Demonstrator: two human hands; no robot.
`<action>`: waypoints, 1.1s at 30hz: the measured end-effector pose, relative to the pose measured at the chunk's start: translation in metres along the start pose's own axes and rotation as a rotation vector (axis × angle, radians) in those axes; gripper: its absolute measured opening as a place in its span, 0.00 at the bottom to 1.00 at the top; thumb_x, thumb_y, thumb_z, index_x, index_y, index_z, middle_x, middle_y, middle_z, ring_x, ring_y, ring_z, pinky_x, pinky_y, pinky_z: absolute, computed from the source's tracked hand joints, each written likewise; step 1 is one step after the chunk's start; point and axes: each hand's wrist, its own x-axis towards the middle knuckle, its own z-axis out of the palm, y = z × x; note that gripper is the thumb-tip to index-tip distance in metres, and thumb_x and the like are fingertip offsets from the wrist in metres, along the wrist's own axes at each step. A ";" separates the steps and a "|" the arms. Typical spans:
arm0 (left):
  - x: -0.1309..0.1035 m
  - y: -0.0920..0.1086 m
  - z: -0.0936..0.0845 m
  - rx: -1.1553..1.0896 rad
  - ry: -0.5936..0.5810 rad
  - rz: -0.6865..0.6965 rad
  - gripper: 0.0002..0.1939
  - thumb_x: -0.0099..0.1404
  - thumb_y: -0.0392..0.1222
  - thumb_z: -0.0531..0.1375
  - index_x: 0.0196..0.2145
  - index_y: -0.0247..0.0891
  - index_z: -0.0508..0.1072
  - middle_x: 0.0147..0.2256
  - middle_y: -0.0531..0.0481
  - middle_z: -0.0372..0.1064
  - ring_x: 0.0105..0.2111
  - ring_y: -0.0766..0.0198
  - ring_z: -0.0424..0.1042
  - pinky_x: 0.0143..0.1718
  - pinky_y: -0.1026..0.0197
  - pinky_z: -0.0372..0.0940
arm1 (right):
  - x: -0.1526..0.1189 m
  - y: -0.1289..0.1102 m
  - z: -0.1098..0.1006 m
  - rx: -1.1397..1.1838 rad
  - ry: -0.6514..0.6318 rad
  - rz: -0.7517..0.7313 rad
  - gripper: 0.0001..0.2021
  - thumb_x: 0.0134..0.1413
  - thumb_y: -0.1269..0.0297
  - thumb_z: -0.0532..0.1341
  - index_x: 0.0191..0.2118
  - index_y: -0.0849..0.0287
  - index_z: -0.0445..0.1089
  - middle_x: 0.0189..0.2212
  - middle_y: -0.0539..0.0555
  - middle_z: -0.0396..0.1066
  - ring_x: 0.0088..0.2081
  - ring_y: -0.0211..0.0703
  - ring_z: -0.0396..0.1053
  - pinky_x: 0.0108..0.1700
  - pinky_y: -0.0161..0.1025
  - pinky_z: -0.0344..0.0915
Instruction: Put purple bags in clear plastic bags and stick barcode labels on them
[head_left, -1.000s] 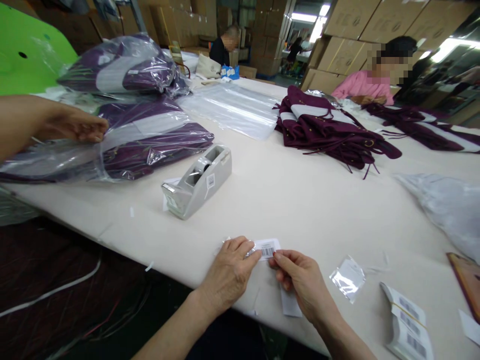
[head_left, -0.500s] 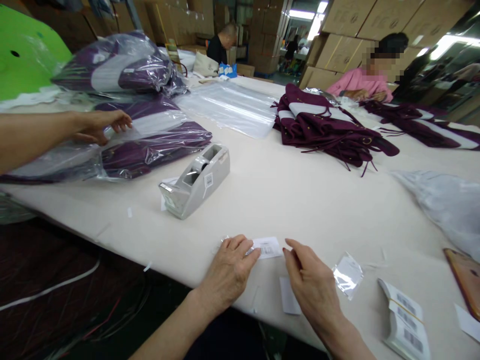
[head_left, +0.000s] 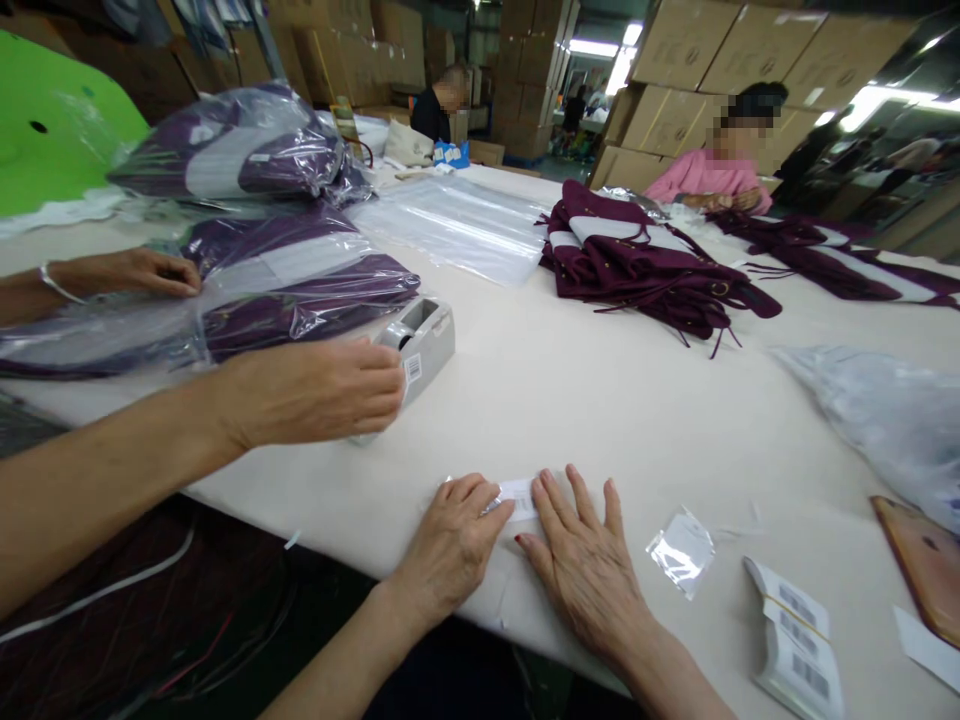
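A small white barcode label (head_left: 519, 500) lies on the table near the front edge. My left hand (head_left: 461, 530) presses on its left end with bent fingers close together, and a bit of clear plastic shows beside them. My right hand (head_left: 589, 565) lies with fingers spread, its index fingertip touching the label's right end. To its right lies a small clear plastic bag (head_left: 682, 550). Farther right is a stack of barcode labels (head_left: 801, 640) with a rubber band round it.
A co-worker's hand (head_left: 337, 390) reaches over the grey tape dispenser (head_left: 435, 350); another hand (head_left: 142, 275) rests at bagged purple goods (head_left: 315, 310). Clear bags (head_left: 465, 225) and folded maroon goods (head_left: 637, 260) lie beyond. A phone (head_left: 922, 560) is at right; a person in pink (head_left: 705, 180) sits opposite.
My right hand has moved left, spread its fingers and come down at the label. My left hand stays put. A co-worker's arm has come in over the tape dispenser.
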 end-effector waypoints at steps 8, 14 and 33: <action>0.001 -0.002 0.002 -0.012 0.002 -0.003 0.13 0.64 0.32 0.53 0.47 0.40 0.67 0.43 0.48 0.68 0.44 0.56 0.62 0.43 0.52 0.60 | -0.001 -0.011 -0.001 0.106 -0.029 -0.024 0.26 0.64 0.50 0.44 0.58 0.62 0.62 0.59 0.53 0.61 0.62 0.57 0.50 0.63 0.56 0.27; 0.003 -0.004 -0.001 -0.168 -0.018 -0.131 0.11 0.63 0.32 0.53 0.43 0.39 0.66 0.40 0.47 0.69 0.43 0.56 0.65 0.44 0.52 0.62 | -0.001 0.005 0.000 0.161 -0.151 0.068 0.24 0.63 0.56 0.47 0.59 0.64 0.59 0.60 0.57 0.58 0.62 0.62 0.50 0.60 0.65 0.41; 0.016 -0.006 -0.030 -0.139 -0.224 -0.504 0.21 0.51 0.39 0.66 0.43 0.38 0.67 0.44 0.47 0.65 0.48 0.54 0.61 0.48 0.51 0.56 | 0.034 0.007 -0.011 0.533 -0.267 0.417 0.16 0.45 0.66 0.64 0.44 0.58 0.68 0.54 0.58 0.63 0.58 0.53 0.57 0.61 0.61 0.43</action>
